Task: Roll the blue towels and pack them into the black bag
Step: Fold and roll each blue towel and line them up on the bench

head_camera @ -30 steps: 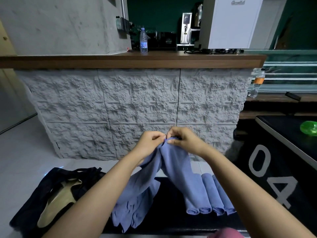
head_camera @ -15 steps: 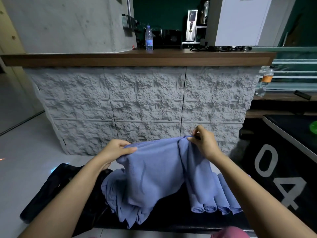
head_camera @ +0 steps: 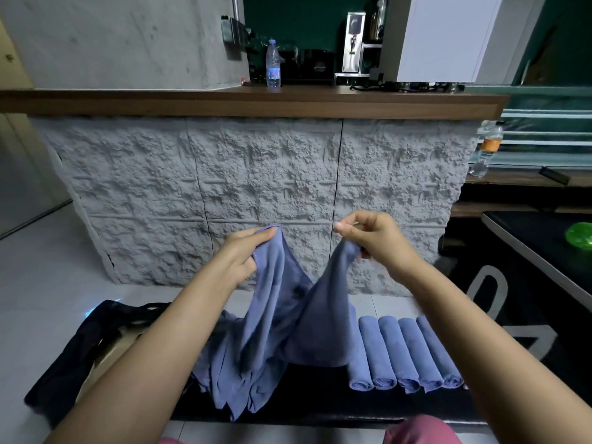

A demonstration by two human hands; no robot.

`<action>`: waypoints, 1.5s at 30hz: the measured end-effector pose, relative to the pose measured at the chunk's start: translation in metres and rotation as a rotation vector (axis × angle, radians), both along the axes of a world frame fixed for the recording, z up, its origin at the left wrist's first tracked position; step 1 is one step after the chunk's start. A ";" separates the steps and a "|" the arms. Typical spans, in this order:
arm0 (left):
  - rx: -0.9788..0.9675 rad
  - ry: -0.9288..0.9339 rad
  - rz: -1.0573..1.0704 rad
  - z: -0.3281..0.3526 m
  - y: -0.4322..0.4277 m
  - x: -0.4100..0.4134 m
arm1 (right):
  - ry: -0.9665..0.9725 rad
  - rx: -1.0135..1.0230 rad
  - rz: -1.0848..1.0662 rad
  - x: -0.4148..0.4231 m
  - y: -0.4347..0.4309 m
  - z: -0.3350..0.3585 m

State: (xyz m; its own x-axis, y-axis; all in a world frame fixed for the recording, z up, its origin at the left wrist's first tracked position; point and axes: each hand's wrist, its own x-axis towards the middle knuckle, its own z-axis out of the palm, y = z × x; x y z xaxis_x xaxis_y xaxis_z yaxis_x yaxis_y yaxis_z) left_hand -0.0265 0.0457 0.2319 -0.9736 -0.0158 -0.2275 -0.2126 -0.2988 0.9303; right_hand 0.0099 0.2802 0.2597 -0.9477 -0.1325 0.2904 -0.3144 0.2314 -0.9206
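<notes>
**A:** What holds the loose blue cloth towel (head_camera: 282,331)?

**B:** Both hands. The left hand (head_camera: 246,251) has fingers and thumb closed on one top corner, and the right hand (head_camera: 374,241) pinches the other. The edge sags between them, and the cloth hangs bunched straight below both grips onto the dark bench (head_camera: 320,408).

**A:** And from there?

**B:** The row of rolled blue towels (head_camera: 403,354) lies below the right grip. The soft black fabric bag (head_camera: 96,341) lies down and outward of the left, so I'd judge that hand nearer for packing.
</notes>
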 end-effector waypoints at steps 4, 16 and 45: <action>0.017 0.055 -0.036 0.006 0.010 0.007 | -0.206 -0.124 0.288 0.009 -0.013 0.012; -0.266 0.190 -0.119 0.012 0.021 0.041 | 0.159 0.257 0.232 0.002 -0.034 0.008; -0.451 0.343 0.185 0.015 -0.019 -0.022 | 0.020 1.164 0.217 -0.002 0.015 -0.106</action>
State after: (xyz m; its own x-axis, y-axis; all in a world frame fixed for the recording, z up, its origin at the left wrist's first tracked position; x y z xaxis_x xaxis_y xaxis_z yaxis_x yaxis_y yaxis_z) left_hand -0.0488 0.0267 0.2464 -0.9621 -0.2146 0.1684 0.1407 0.1385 0.9803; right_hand 0.0075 0.2951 0.1541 -0.8696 -0.4843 -0.0964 -0.4624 0.8671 -0.1852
